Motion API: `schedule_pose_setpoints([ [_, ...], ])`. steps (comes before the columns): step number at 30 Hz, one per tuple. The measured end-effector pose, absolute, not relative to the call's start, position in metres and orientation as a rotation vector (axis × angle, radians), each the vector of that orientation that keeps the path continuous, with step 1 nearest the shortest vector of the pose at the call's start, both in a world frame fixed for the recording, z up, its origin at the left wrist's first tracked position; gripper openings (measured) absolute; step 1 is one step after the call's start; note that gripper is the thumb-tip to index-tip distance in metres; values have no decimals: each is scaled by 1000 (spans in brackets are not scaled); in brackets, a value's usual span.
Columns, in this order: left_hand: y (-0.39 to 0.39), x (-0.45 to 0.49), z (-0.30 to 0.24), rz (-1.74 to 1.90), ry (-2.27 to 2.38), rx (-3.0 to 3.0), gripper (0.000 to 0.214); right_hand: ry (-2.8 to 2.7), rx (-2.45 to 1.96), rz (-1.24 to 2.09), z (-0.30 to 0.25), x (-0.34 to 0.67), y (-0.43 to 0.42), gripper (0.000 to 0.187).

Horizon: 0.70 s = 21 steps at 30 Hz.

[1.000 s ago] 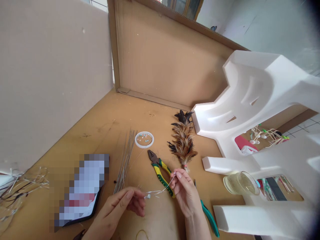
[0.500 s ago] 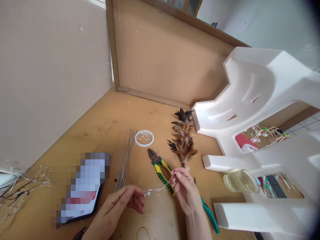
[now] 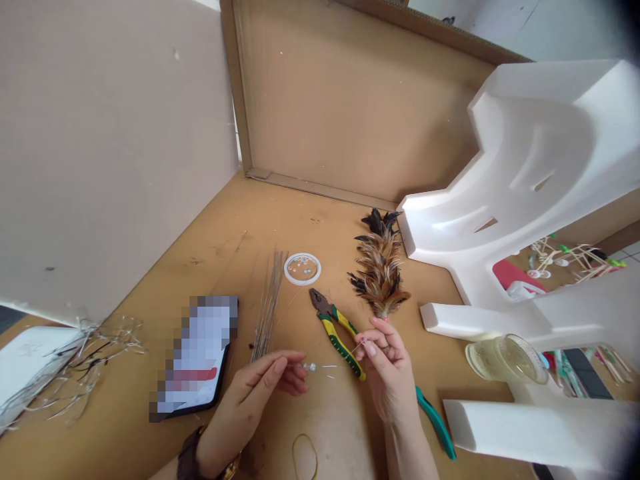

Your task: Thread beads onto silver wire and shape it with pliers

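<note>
My left hand point(image 3: 267, 385), a dark band on its wrist, is closed in a pinch on a thin wire. A small clear bead point(image 3: 312, 367) shows just beyond its fingertips. Short shiny wire strands point(image 3: 329, 366) extend right of the bead. Thumb and fingers of my right hand point(image 3: 389, 363) pinch a thin wire with a tiny pinkish bead point(image 3: 364, 341) at the tip. Whether one wire joins both hands cannot be made out. Pliers point(image 3: 336, 332) with yellow-green handles lie just behind the hands. A teal-handled tool point(image 3: 436, 423) lies right of my right forearm, partly hidden.
Straight wires point(image 3: 269, 310) lie beside a white ring point(image 3: 303, 269) with small beads inside. A feather bundle point(image 3: 380, 267), a phone point(image 3: 197, 360), tangled wires point(image 3: 85, 363), a rubber band point(image 3: 305, 457), a glass jar point(image 3: 505, 359) and white molded foam point(image 3: 435, 233) surround the hands.
The view has shifted, so the scene sits further right. My right hand has turned slightly. The wire between the hands, clearly seen before, now shows only in short pieces.
</note>
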<state>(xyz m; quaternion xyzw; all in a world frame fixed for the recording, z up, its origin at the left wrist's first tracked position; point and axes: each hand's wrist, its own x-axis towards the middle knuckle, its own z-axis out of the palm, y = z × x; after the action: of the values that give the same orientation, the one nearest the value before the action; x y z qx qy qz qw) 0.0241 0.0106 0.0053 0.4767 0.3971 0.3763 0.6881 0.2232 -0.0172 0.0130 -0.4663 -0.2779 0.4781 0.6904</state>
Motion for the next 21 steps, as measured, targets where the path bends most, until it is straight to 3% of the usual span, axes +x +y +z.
schedule_pose_setpoints([
  [6, 9, 25, 1, 957, 972, 1000, 31, -718, -1176, 871, 18, 209, -27, 22],
  [12, 10, 25, 0, 934, 936, 893, 30, -778, -1145, 925, 25, 202, -30, 10],
  [21, 13, 26, 3, 918, 866, 742, 28, -741, -1089, 971, 25, 201, -31, 10],
])
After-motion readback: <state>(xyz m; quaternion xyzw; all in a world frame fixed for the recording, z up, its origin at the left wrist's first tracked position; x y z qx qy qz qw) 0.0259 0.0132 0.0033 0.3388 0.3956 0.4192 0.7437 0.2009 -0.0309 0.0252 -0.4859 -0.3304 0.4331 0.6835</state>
